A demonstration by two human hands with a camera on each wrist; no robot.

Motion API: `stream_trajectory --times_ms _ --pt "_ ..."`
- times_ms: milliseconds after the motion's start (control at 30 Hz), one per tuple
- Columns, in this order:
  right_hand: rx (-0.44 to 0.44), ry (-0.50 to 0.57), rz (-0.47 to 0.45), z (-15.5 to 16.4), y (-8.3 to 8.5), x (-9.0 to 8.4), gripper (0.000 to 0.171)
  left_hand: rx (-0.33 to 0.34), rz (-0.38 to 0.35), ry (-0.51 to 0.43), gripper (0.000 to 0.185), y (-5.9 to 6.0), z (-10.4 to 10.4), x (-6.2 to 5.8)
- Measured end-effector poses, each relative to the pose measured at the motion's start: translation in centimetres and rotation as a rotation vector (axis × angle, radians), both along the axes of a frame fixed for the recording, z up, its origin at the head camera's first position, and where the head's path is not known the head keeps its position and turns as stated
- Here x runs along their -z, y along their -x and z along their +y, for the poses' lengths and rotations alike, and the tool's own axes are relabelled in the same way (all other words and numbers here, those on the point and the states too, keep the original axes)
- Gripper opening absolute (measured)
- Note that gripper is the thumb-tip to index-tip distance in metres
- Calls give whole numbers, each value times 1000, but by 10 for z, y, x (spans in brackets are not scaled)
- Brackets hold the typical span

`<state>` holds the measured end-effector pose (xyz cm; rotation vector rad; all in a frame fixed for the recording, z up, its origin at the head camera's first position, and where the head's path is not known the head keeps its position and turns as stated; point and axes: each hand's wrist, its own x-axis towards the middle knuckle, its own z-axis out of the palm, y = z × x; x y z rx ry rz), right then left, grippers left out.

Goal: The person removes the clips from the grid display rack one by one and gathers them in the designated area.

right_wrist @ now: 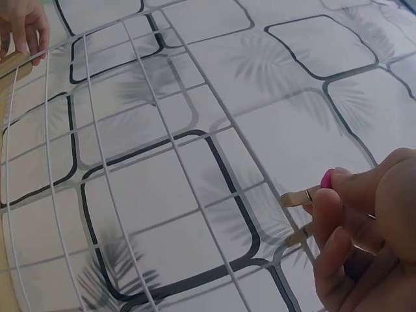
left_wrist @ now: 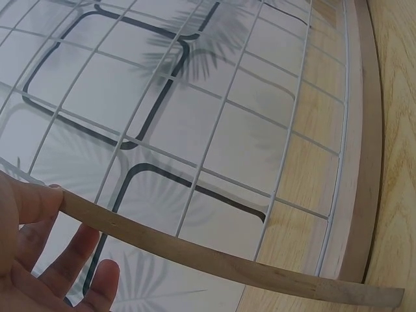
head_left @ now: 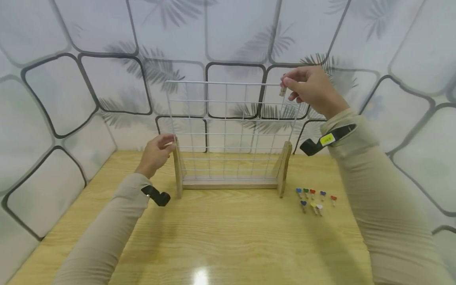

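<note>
A white wire grid rack [head_left: 228, 184] with wooden posts and base stands upright on the table. At its left post [left_wrist: 195, 248], my left hand [head_left: 154, 154] grips the upper end between thumb and fingers, some fingers spread behind it. My right hand [head_left: 311, 89] is at the grid's upper right corner and pinches a small wooden clothespin [right_wrist: 299, 197] with a pink end. The clothespin's tip meets the top wire; whether it is clamped there I cannot tell. A second wooden tip [right_wrist: 299, 234] shows just below, its other end hidden by my fingers.
Several small clothespins with coloured heart ends, among them a red heart clothespin [head_left: 333, 198], lie on the wooden table [head_left: 228, 237] right of the rack. Behind stands a wall [head_left: 235, 31] with a stone-and-leaf pattern.
</note>
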<state>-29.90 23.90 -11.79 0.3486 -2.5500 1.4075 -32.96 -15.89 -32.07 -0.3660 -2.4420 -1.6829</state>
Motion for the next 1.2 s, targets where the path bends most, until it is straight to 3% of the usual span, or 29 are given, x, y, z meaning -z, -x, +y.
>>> stream_trajectory --times_ms 100,433,833,1033,1200 --pt "-10 -13 -36 12 -6 10 34 4 4 7 38 -1 -1 1" --pt "50 -203 -37 56 -22 62 38 -8 -28 2 40 -1 -1 -1" --pt "95 -193 -154 105 -40 129 41 -5 -33 0 37 5 1 0" --pt "67 -260 -238 129 -47 170 45 -6 -36 0 39 5 1 0" --pt "45 -251 -295 150 -53 208 45 -4 -37 -10 40 2 1 -1"
